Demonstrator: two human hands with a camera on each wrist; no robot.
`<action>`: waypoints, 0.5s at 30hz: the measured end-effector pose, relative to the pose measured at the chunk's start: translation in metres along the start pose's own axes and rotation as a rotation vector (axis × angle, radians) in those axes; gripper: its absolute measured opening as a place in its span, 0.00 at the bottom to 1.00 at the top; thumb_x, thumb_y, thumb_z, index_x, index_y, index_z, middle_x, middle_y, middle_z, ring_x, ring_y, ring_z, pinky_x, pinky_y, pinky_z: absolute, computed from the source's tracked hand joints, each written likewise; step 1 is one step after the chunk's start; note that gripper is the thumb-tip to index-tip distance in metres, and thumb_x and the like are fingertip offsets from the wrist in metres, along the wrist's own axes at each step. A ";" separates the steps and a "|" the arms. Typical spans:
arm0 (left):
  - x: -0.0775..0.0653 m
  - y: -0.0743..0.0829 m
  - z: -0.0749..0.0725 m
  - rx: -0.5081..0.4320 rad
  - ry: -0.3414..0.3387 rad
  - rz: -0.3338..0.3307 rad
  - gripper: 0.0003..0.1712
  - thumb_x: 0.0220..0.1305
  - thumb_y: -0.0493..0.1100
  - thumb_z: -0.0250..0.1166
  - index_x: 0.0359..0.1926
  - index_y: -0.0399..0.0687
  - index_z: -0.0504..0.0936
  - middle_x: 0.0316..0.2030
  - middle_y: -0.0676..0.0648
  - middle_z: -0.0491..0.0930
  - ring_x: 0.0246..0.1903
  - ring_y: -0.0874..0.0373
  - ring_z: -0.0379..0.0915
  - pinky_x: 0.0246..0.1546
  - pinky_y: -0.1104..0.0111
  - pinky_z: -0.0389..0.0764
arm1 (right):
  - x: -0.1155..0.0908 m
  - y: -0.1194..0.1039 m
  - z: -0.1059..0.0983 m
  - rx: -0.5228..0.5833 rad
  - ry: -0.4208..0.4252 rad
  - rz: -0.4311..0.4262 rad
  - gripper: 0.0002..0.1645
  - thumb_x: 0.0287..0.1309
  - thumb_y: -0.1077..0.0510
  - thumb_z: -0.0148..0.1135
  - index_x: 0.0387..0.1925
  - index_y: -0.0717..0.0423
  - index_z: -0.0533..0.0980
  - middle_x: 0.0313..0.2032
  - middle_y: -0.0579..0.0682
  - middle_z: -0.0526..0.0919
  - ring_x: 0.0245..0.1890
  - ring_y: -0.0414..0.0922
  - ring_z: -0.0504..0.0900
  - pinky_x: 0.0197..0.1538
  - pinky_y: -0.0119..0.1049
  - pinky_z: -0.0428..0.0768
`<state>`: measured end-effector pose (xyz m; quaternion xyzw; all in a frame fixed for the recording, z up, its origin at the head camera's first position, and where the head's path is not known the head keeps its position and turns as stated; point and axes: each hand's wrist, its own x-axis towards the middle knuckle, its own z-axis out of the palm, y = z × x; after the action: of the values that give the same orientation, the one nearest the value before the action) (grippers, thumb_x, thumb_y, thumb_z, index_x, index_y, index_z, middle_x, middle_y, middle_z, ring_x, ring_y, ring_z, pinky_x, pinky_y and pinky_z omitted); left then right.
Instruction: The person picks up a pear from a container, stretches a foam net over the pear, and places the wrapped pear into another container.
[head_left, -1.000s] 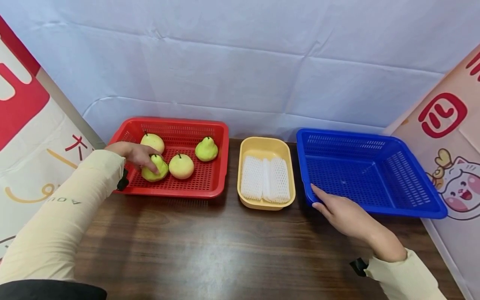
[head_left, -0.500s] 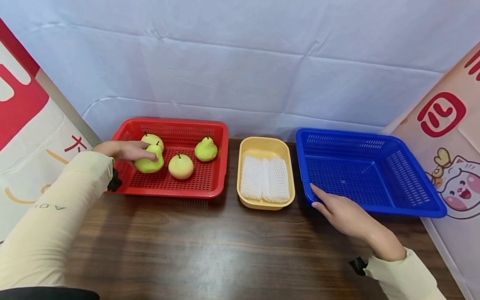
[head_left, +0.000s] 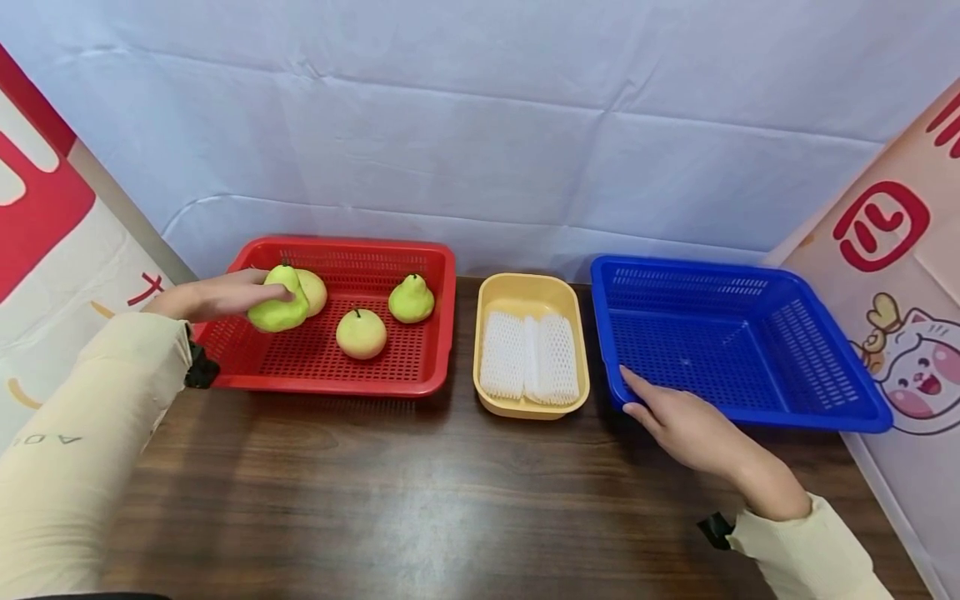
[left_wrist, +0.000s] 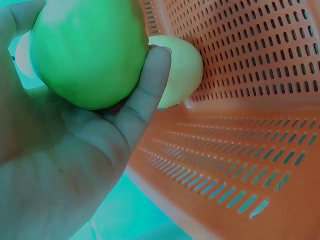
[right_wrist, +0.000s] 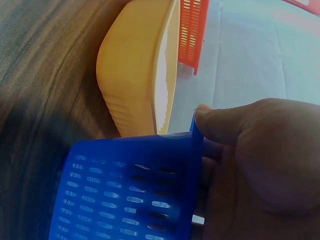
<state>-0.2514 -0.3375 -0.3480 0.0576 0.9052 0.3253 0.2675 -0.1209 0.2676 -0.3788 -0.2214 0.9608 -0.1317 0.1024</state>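
Observation:
My left hand (head_left: 234, 295) grips a green pear (head_left: 279, 310) over the left part of the red basket (head_left: 397, 387). In the left wrist view the fingers and thumb curl round the pear (left_wrist: 90, 55), and the basket's slotted wall (left_wrist: 240, 150) is close beside the hand. A round yellow pear (head_left: 311, 292) sits partly hidden behind the held one. Another round yellow pear (head_left: 362, 335) and a green pear (head_left: 411, 300) lie in the same basket. My right hand (head_left: 693, 429) pinches the near left corner of the blue basket (head_left: 750, 412), thumb over the rim in the right wrist view.
Between the baskets stands a small yellow tub (head_left: 532, 287) holding white foam net sleeves (head_left: 504, 357). Brown wooden tabletop (head_left: 450, 492) stretches in front. A pale cloth (head_left: 480, 125) hangs behind, with printed panels (head_left: 900, 333) at both sides.
My left hand has lifted the green pear off the red basket's floor and carried it left and up. My right hand stays on the blue basket's rim.

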 end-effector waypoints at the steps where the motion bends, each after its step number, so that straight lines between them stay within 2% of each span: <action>1: -0.002 0.000 0.000 -0.004 0.012 0.007 0.17 0.74 0.55 0.53 0.42 0.44 0.74 0.29 0.50 0.75 0.33 0.58 0.72 0.41 0.65 0.75 | 0.000 0.000 0.000 0.000 0.000 0.000 0.35 0.77 0.52 0.53 0.74 0.68 0.60 0.63 0.69 0.75 0.61 0.64 0.77 0.59 0.62 0.75; 7: -0.008 0.001 -0.001 -0.047 0.051 0.056 0.18 0.74 0.50 0.52 0.51 0.39 0.73 0.35 0.47 0.77 0.37 0.57 0.73 0.42 0.65 0.75 | 0.001 0.000 -0.001 0.005 -0.005 0.003 0.35 0.77 0.52 0.53 0.75 0.67 0.60 0.63 0.69 0.75 0.61 0.64 0.77 0.59 0.62 0.75; 15: -0.014 0.017 0.004 0.029 0.117 0.120 0.19 0.74 0.50 0.55 0.54 0.40 0.71 0.39 0.44 0.75 0.39 0.54 0.72 0.43 0.62 0.74 | 0.001 0.000 -0.001 0.009 -0.006 0.005 0.35 0.77 0.52 0.53 0.75 0.67 0.60 0.64 0.70 0.74 0.61 0.64 0.76 0.60 0.62 0.75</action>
<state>-0.2386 -0.3256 -0.3336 0.0964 0.9188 0.3304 0.1935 -0.1216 0.2675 -0.3784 -0.2188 0.9605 -0.1349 0.1065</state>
